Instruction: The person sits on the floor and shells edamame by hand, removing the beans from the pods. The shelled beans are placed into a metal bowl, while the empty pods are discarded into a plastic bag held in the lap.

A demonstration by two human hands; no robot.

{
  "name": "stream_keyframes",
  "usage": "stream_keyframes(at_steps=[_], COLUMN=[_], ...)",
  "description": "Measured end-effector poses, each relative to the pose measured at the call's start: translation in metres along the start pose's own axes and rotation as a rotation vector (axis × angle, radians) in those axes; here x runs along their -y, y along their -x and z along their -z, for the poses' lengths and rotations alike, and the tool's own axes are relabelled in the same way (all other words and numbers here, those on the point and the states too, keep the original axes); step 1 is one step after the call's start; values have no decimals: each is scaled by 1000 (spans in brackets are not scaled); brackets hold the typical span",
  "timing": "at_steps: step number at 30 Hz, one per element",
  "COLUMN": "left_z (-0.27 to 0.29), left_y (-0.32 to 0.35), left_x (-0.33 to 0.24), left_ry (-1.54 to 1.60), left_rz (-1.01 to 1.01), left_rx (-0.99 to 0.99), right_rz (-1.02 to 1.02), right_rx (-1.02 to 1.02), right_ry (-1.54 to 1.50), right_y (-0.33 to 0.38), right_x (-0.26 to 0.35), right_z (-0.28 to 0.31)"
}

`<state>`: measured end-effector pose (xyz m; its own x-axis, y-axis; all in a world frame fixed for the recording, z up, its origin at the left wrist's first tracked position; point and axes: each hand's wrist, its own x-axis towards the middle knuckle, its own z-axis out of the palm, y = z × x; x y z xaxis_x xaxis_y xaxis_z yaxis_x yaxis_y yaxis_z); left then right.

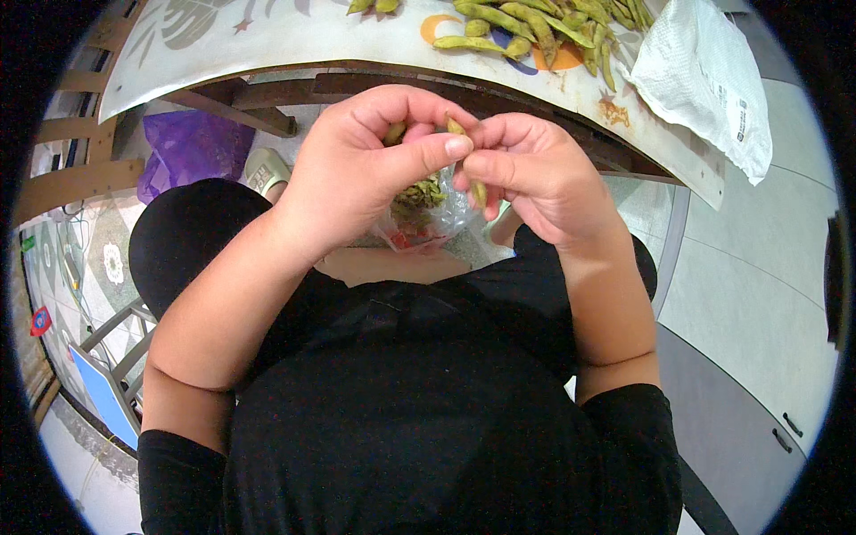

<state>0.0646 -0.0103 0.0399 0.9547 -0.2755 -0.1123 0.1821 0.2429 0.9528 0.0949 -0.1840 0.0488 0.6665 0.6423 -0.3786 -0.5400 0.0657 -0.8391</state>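
Between the fingertips of both hands is a green-brown soybean pod (479, 193), standing nearly upright above my lap. My left hand (370, 160) pinches its upper part with thumb and forefinger. A second pod (394, 134) shows in the curl of that hand's fingers, partly hidden. My right hand (539, 174) closes on the same pod from the other side, thumb against fingers. Below the hands sits a clear plastic bag (456, 218) holding green pods or husks (419, 198), partly covered by my left hand.
A table (267, 40) with a patterned cover runs along the far side. Soybean pods (539, 27) lie heaped on it, next to a white plastic bag (704, 85) hanging over its edge. A purple bag (192, 152) is on the floor at left. Grey cabinets (749, 250) stand at right.
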Motion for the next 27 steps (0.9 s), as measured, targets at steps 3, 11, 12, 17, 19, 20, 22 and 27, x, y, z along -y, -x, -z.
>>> stream_keyframes(at_steps=[3, 11, 12, 17, 19, 20, 22, 27], left_z=[1, 0, -2, -10, -10, -10, -9, -10], left_y=[0, 0, 1, 6, 6, 6, 5, 4], left_x=[7, 13, 12, 13, 12, 11, 10, 15], left_ry=[64, -180, -119, 285, 275, 319, 406, 515], left_rz=[-12, -258, -218, 8, 55, 98, 183, 183], left_rx=[11, -23, -28, -54, -69, -69, -71, -126], right_rz=[-34, -76, -71, -2, 27, 42, 77, 114], right_rx=[-21, -10, -12, -5, -9, -12, -63, -112], right_ry=[13, -177, -201, -199, -163, -145, -36, 70], right_y=[3, 7, 7, 7, 7, 7, 6, 6], right_x=[3, 0, 0, -3, -3, -2, -2, -3], right_z=[-6, -10, -9, -8, -10, -11, -14, -15])
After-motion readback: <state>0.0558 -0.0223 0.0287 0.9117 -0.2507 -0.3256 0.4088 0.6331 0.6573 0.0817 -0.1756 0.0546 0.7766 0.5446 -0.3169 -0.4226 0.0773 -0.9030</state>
